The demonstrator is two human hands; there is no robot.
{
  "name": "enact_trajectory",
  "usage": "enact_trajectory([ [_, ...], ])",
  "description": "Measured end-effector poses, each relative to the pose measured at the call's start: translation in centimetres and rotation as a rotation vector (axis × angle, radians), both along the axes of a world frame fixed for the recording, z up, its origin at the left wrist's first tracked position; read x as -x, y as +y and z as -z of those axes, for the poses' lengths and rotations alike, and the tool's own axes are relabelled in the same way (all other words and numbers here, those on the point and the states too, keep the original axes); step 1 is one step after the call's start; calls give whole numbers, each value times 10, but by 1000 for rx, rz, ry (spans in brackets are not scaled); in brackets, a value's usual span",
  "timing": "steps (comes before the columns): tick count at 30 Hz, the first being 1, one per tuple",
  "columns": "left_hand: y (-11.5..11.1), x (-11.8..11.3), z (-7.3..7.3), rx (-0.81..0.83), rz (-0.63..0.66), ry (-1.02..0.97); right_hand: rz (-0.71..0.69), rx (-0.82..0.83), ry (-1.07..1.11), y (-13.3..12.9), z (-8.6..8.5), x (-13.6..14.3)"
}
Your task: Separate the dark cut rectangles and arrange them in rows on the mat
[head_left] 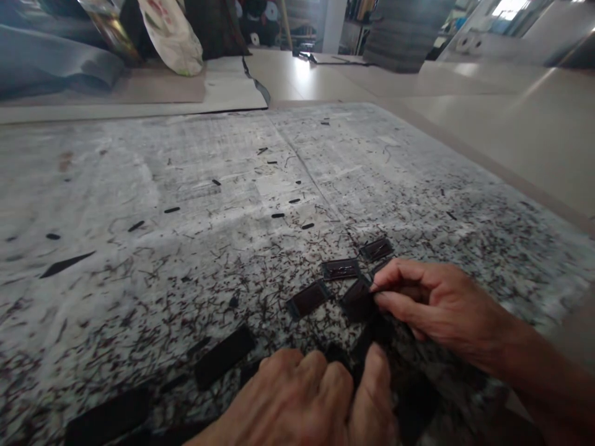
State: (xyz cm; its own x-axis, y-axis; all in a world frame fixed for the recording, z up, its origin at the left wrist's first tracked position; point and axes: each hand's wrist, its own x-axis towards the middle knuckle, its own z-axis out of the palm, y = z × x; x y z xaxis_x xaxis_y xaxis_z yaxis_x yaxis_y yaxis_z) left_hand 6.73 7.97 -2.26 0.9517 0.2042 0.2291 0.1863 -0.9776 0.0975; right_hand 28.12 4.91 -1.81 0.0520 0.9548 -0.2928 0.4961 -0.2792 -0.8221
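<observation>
Near the front edge, my left hand [307, 402] rests over dark pieces, its fingers curled under; what they hold, if anything, is hidden. To its upper right my right hand [427, 303] is closed, thumb and forefinger pinched at the edge of a dark rectangular piece [357, 301]; whether it grips that piece or something tiny is unclear. Similar framed pieces lie just beyond: one [308, 300] to the left, one [341, 269] behind, another [377, 249] farther back. A plain black rectangle [225, 357] lies left of my hands, another [109, 416] at the lower left.
The pale worktable [186, 161] is strewn with dark thread-like scraps and small black slivers. A pointed black offcut [67, 264] lies at left. Behind stand a white bag [171, 37], clear plastic sheeting [56, 62] and a grey stack [404, 34].
</observation>
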Motion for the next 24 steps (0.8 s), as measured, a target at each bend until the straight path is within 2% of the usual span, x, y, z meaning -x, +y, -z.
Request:
enact_trajectory([
  [5, -2, -5, 11, -24, -132, 58, 2, -120, -208, 2, 0, -1],
  [8, -2, -6, 13, -44, -173, 105, -9, -132, -243, 2, -1, 0],
  [24, -2, -6, 12, 15, -192, 159, -9, -134, -219, 1, 3, 1],
])
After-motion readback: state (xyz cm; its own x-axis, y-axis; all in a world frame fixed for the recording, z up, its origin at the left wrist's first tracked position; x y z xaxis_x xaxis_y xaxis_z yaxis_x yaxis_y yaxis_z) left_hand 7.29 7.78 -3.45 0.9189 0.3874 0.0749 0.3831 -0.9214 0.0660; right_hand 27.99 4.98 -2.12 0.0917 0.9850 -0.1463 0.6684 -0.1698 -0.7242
